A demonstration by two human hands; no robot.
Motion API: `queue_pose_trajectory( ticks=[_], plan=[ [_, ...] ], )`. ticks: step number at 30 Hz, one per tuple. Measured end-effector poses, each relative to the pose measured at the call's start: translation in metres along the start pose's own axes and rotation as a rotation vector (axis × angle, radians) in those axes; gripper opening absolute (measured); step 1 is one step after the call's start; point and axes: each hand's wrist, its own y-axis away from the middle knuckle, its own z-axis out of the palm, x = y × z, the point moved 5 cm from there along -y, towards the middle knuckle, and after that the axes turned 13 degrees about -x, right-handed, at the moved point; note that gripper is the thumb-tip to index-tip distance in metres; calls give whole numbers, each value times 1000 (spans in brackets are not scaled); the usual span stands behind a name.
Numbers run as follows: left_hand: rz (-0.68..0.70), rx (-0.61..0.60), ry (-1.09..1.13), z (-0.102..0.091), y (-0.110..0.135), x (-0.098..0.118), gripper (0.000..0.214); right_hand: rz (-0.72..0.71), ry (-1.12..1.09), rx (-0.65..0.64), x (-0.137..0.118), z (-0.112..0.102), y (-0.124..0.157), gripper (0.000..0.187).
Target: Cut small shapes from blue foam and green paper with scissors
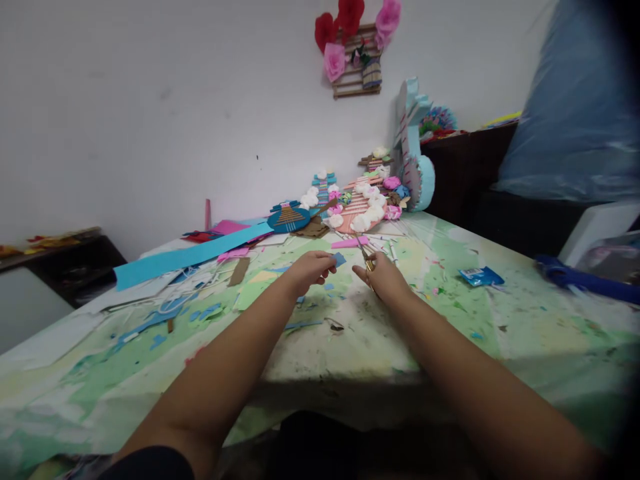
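Between the fingertips of my left hand is a small blue piece of paper, pinched at its left edge. My right hand is closed round the gold-coloured handles of a pair of scissors. The blades point away from me and up to the left, a short way right of the blue piece and apart from it. Both hands are above the middle of the table, and small blue scraps lie beneath and beside them. A pink strip rests just beyond the hands.
A green-and-white cloth covers the table. On the left lie a long blue strip, a brown piece and several cut scraps. Paper crafts and a light-blue model stand at the back. A blue packet is to the right.
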Motion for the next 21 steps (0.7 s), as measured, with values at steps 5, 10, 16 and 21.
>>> queue_pose_trajectory(
  ticks=[5, 10, 16, 21],
  plan=[
    [20, 137, 459, -5, 20, -22, 16, -32, 352, -260, -18, 22, 6, 45],
    [52, 159, 603, -5, 29, -41, 23, -156, 414, -452, -33, 27, 17, 61],
    [77, 135, 593, -8, 30, -37, 14, -203, 333, -609, -34, 26, 19, 61],
    [152, 243, 211, -10, 21, -29, 20, -146, 505, -289, -30, 27, 18, 37]
  ],
)
